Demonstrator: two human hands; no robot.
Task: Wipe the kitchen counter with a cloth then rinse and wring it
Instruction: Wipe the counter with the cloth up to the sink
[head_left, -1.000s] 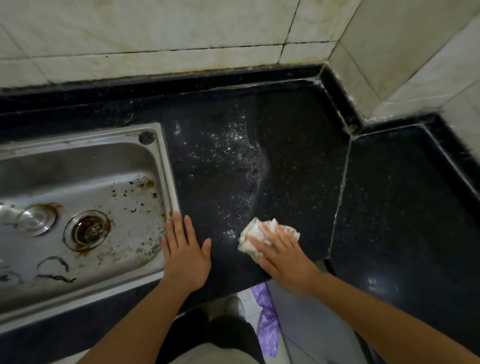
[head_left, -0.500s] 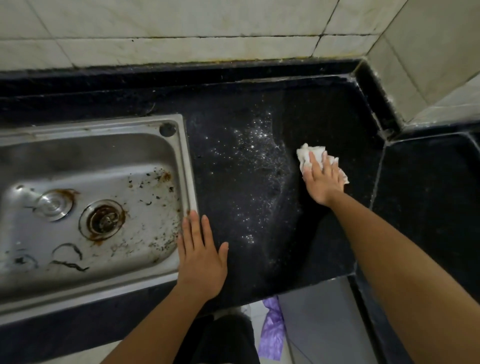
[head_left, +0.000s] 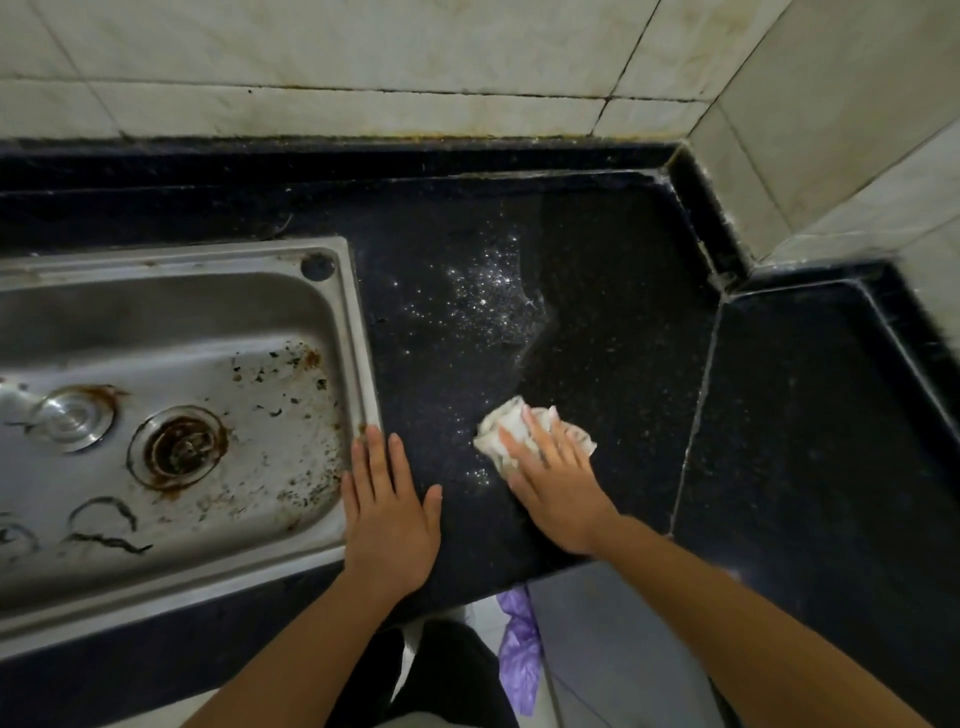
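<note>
Cloth (head_left: 506, 413), bunched, lies on the black counter (head_left: 613, 312) near its front edge, and wiping looks to be the step in hand. At the left, the sink (head_left: 358, 332) rim bounds the slab. Beside it the left hand (head_left: 389, 519) rests flat, fingers straight and close, thumb out. Wet speckles (head_left: 488, 296) lie beyond the cloth. The right hand (head_left: 558, 483) presses the cloth with straight, slightly spread fingers. The next stroke probably calls for pushing away through the speckles. Open room runs to the back ledge and right, past the seam (head_left: 701, 395).
</note>
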